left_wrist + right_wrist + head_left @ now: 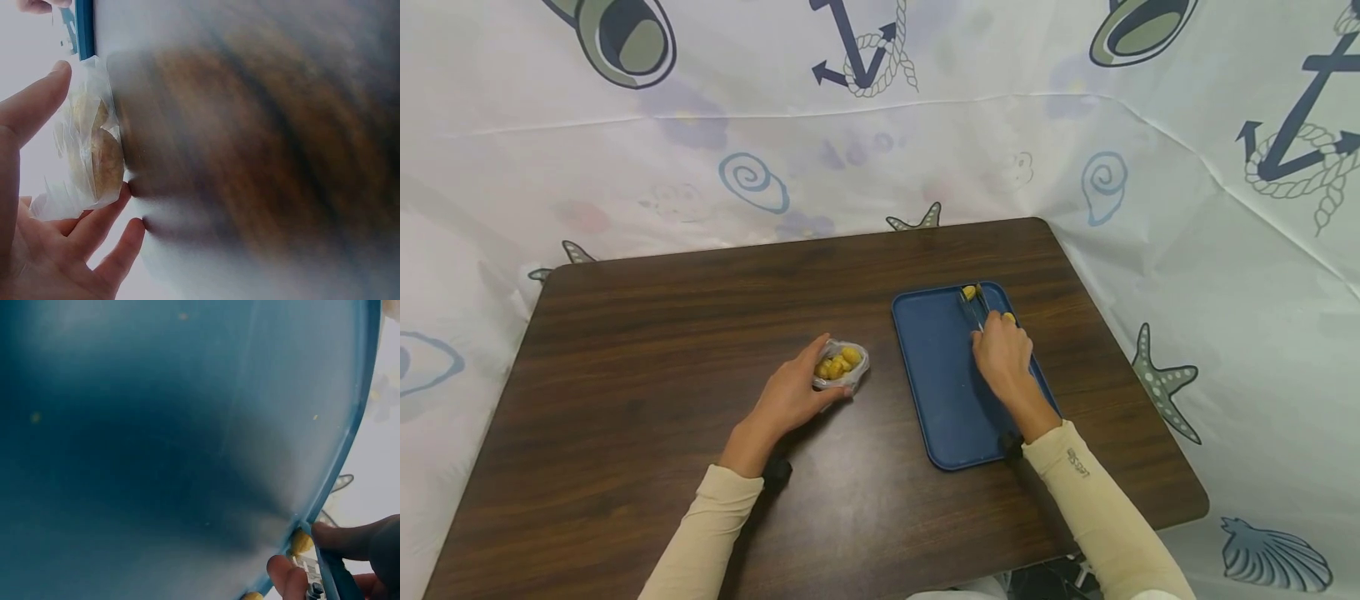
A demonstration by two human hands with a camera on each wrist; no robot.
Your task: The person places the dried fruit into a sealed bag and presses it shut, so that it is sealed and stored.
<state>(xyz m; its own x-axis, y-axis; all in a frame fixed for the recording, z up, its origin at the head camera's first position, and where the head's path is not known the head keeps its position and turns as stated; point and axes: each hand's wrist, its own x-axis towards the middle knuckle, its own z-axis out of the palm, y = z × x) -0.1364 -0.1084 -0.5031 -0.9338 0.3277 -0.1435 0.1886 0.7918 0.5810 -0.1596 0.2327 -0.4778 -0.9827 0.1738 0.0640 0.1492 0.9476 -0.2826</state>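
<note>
My left hand [790, 392] curves its thumb and fingers round the side of a small clear plastic bag [94, 150]. Inside the bag, whose mouth faces up, are several round yellow pieces [838, 364]. Over the right side of a blue tray [932, 367], my right hand [1006, 354] grips a pair of tongs [973, 310]. At the tong tips, near the tray's far right corner, is one round yellow piece [968, 292]. A second yellow piece [1009, 317] lies by the tray's right edge, partly hidden behind the right hand.
The tray lies on a dark wood-grain table [662, 375], to the right of the bag. Small yellow crumbs [35, 417] dot the tray floor. A white patterned cloth [865, 158] hangs behind the table and along its right side.
</note>
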